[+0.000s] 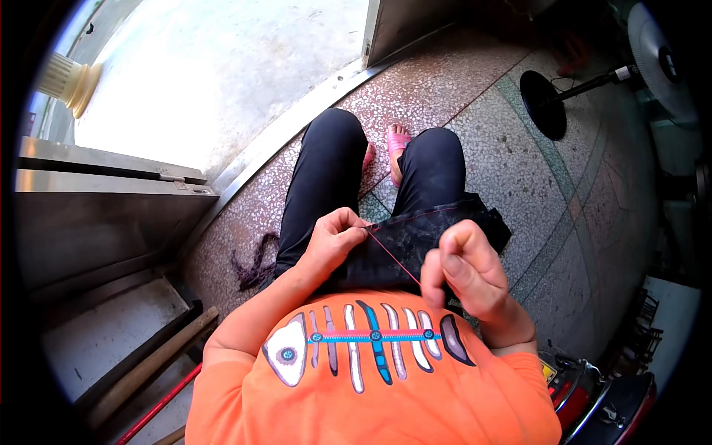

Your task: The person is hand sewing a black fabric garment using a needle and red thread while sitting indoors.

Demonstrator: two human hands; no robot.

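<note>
A piece of black cloth (425, 236) lies across my lap, over the dark trousers. My left hand (340, 236) pinches the cloth's edge between thumb and fingertips, at its left corner. From that spot a red thread (394, 257) runs taut, down and to the right, to my right hand (464, 270). My right hand is raised above the cloth with its fingers curled on the thread; whether it also holds a needle cannot be seen. A line of red stitches (428, 212) follows the cloth's far edge.
A pedestal fan (542, 104) stands on the terrazzo floor at the upper right. A metal door sill (289, 139) crosses the upper left, beside an open metal door (111, 228). Dark tangled cord (258, 264) lies left of my legs. Wooden poles (153, 361) are at lower left.
</note>
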